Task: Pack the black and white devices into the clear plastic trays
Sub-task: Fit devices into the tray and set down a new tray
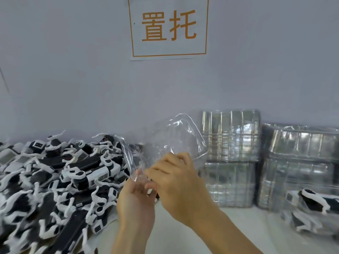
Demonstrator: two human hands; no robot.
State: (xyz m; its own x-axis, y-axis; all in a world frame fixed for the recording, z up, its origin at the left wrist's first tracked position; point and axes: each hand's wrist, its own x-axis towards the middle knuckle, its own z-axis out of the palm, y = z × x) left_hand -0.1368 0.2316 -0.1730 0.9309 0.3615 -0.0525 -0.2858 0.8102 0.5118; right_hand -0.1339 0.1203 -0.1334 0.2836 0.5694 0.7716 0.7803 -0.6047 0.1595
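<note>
A big heap of black and white devices (60, 176) covers the left of the table. Both hands are raised in the middle of the view on clear plastic trays (176, 136). My left hand (136, 197) pinches the lower edge of one clear piece that tilts to the left. My right hand (176, 176) grips the bottom of the other clear tray, which tilts up to the right. The two clear pieces spread apart at the top. Neither held tray has a device in it.
Stacks of clear trays (231, 158) stand against the wall at the back right, with a second stack (300, 162) further right. Packed devices in trays (310, 209) lie at the right edge. A white sign (168, 28) hangs on the wall.
</note>
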